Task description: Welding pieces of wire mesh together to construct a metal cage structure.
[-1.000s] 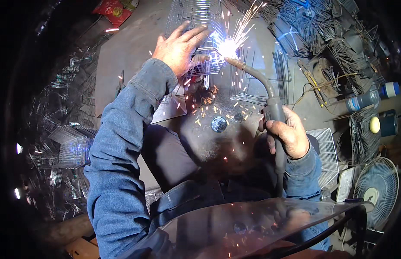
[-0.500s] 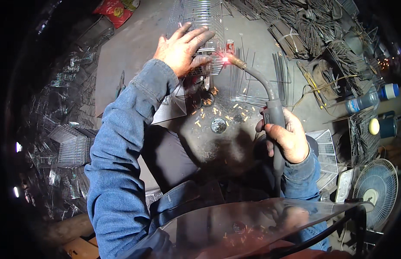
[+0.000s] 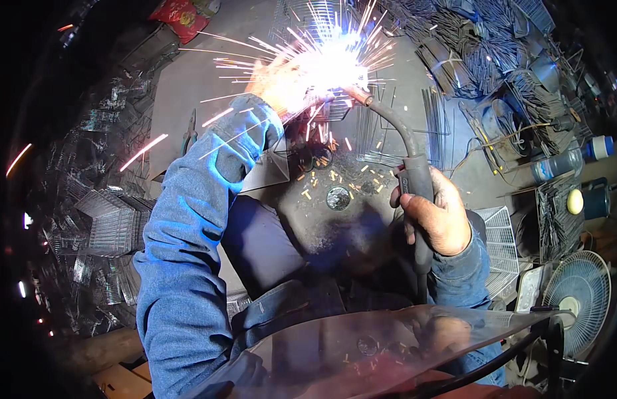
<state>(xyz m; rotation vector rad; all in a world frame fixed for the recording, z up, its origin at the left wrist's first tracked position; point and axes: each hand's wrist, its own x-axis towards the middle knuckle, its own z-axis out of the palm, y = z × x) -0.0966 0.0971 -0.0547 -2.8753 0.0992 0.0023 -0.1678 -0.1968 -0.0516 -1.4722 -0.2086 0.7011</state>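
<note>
My right hand (image 3: pixel 444 219) is wrapped round the grey handle of a welding torch (image 3: pixel 406 139). The torch's curved neck reaches up and left to a dazzling white-blue arc (image 3: pixel 338 63). Sparks fan out from the nozzle in all directions. At the left of that glare is my left hand (image 3: pixel 270 85), with its fingers lost in the brightness. The hand lies at a wire basket (image 3: pixel 336 112), of which a few bars show below the arc and more above it. The welded spot itself is washed out.
Loose wire rods (image 3: pixel 433 126) and a pair of pliers (image 3: pixel 189 133) lie beyond my knees. Wire baskets (image 3: pixel 109 223) are stacked at left; a fan (image 3: pixel 578 299) and a bottle (image 3: pixel 558 165) stand at right. A clear visor (image 3: pixel 362 346) crosses the bottom.
The small red glow at the torch tip has become a bright arc with flying sparks. The torch tip has shifted slightly left, and glare now covers my left fingers.
</note>
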